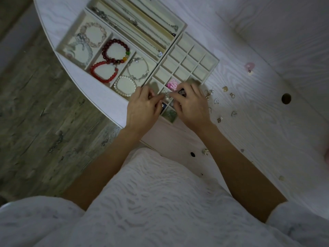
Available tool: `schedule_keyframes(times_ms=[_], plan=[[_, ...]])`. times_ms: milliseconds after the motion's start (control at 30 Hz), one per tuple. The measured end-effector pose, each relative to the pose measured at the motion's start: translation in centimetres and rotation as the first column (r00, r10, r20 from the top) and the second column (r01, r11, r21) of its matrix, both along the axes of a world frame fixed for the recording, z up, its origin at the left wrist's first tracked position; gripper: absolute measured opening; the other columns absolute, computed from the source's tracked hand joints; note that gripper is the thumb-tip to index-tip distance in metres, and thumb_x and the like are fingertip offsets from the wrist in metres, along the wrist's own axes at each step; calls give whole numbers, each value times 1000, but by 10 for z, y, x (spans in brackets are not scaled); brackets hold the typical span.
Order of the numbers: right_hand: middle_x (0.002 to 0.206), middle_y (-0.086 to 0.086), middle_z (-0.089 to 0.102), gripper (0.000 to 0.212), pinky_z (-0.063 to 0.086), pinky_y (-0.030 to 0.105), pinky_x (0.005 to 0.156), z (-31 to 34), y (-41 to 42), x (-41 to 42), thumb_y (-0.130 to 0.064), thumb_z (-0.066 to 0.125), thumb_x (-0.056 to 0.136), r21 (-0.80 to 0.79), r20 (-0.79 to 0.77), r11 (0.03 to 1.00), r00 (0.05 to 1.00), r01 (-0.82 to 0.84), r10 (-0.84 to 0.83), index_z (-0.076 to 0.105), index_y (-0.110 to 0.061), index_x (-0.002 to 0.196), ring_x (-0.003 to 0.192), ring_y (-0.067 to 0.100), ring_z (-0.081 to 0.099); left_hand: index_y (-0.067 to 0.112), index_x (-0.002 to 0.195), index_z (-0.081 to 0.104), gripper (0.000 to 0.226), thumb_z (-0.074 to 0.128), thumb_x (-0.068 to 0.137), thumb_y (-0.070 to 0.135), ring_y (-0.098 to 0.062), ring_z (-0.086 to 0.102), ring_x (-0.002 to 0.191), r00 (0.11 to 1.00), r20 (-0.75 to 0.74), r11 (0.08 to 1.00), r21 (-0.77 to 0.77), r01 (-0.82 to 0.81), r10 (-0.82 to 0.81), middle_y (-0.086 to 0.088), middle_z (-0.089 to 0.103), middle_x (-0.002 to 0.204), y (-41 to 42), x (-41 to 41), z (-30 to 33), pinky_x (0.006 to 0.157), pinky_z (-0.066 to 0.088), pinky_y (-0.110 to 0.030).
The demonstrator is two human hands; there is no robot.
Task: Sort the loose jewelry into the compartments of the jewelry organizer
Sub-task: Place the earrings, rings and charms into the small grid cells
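Note:
A cream grid tray (210,60) of small square compartments lies on the white table. My left hand (142,108) and my right hand (192,104) meet over its near rows, fingertips pinched together on a small silver earring (167,95). A pink flower piece (172,85) fills one compartment just beyond my fingers. A dark blue stone (163,105) and a greenish piece (170,114) show in the cells under my hands. Loose rings and earrings (224,89) are scattered on the table to the right of the tray.
A bracelet tray (74,27) at the left holds red, clear and pearl bracelets. A necklace tray (181,24) lies behind it. A pink charm (250,65) rests far right, a round hole (286,98) pierces the tabletop, and small pieces (205,151) lie near my right forearm. The table's curved edge (106,111) runs at left.

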State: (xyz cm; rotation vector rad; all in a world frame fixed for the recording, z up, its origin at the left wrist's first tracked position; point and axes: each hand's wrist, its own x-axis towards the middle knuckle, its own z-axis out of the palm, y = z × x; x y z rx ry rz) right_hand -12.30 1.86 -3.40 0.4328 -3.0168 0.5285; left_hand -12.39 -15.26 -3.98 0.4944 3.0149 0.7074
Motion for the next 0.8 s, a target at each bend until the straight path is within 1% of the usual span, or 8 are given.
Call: schedule_keyframes(times_ms=[133,233,300,433,600,700,800], plan=[[94,8,61,15,46,34,74,0,-3,-2,-19,60,87,-15,-33,1000,999,10,-11,70,-8,89,89,25,53,17,103,73,24,54,89,21,-26,49,81,1000,7,1000,9,4,-4,-10,56,87,0,-1,0,66,41,-32],[93,9,62,16,47,34,73,0,-9,-11,-22,74,76,51,-26,998,999,21,-20,70,-7,81,87,26,56,17,103,73,26,52,89,22,-26,50,80,1000,12,1000,7,-5,5,-10,56,87,0,-1,0,65,41,-33],[92,10,61,19,46,34,73,1,-13,-17,-21,78,71,88,-13,996,1000,20,-19,70,-6,78,87,27,56,17,103,74,28,50,89,23,-26,50,80,1000,18,1000,6,-13,13,-9,56,86,1,-1,1,65,40,-33],[89,10,61,14,46,34,70,1,-19,-23,-15,76,70,108,-59,994,998,17,-11,68,-5,76,85,27,56,19,101,74,28,49,89,24,-26,50,80,1000,23,1000,3,-16,16,-9,56,86,1,-1,0,67,36,-30],[92,10,61,12,46,31,68,-7,-21,-18,-16,71,76,110,-74,993,997,30,-22,67,-6,81,86,26,57,20,101,74,28,49,89,24,-24,48,80,1000,26,1000,-18,-6,7,-7,55,87,1,-1,1,69,32,-27],[95,10,62,14,46,28,71,-6,-18,-16,-20,69,80,43,-88,997,994,68,-64,66,-7,82,88,24,56,21,102,74,29,48,90,25,-23,47,80,1000,19,1000,-19,3,-2,-7,55,87,0,-1,2,68,32,-27],[103,12,61,16,46,34,79,-1,-10,-11,-21,62,85,-43,-63,998,997,52,-55,68,-7,82,95,25,52,21,102,74,26,51,90,23,-22,46,80,1000,9,1000,-17,5,-5,-7,55,87,-1,-1,3,67,33,-28]])
